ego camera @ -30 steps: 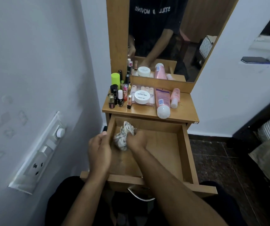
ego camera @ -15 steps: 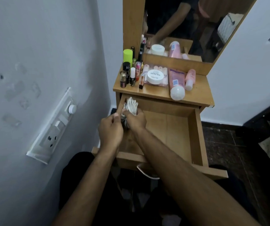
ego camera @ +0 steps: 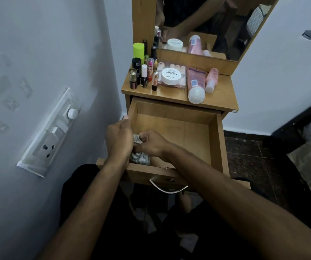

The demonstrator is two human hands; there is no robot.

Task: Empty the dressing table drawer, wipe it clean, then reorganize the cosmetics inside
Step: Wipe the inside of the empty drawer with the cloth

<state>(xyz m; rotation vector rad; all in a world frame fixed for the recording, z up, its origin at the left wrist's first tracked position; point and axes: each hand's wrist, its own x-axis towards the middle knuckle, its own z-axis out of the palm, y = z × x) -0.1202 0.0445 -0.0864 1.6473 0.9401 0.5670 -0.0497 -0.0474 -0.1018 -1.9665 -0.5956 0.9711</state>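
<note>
Drawer [ego camera: 171, 126] holds cloth [ego camera: 138, 156] gripped between both hands.

A round white jar [ego camera: 170, 76] on the dressing table top, beyond the hands and the open drawer, reads "NAIL POLISH" upside down; smaller print below it and labels on neighbouring bottles stay illegible.

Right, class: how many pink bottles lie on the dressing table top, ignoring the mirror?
2: the large pink tube right of the clear nail box, and the small pink bottle on its right. None seems hidden.
</note>
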